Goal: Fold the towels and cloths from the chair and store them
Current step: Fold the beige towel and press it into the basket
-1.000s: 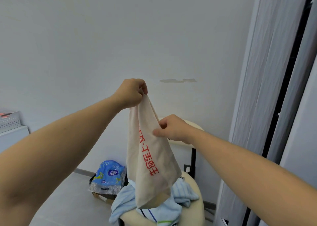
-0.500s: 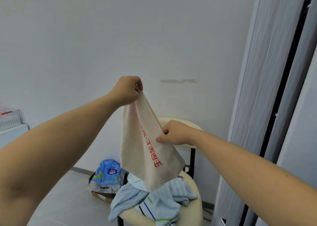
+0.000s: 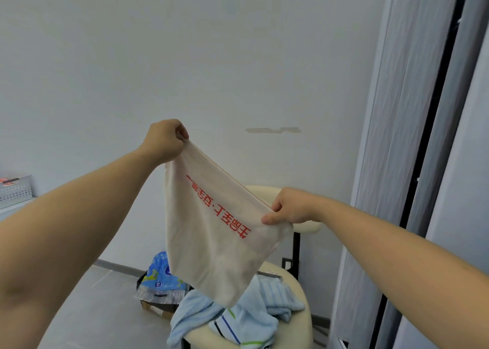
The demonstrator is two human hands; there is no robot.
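Note:
A beige cloth (image 3: 211, 245) with red printed characters hangs in the air above the chair. My left hand (image 3: 165, 140) pinches its upper corner, raised high. My right hand (image 3: 289, 208) pinches the far corner of the same top edge, lower and to the right, so that edge is stretched taut on a slant. Below, a cream chair (image 3: 301, 330) holds a heap of light blue towels (image 3: 254, 314), one with blue, black and green stripes. The hanging cloth hides part of the heap.
A blue printed plastic bag (image 3: 158, 277) lies on a box on the floor left of the chair. A white perforated basket (image 3: 14, 191) sits at the far left. Pale curtains (image 3: 402, 163) hang at the right beside the white wall.
My right hand slid along the cloth's edge to the far corner, down and to the right. The cloth went from a narrow hanging fold to a spread sheet.

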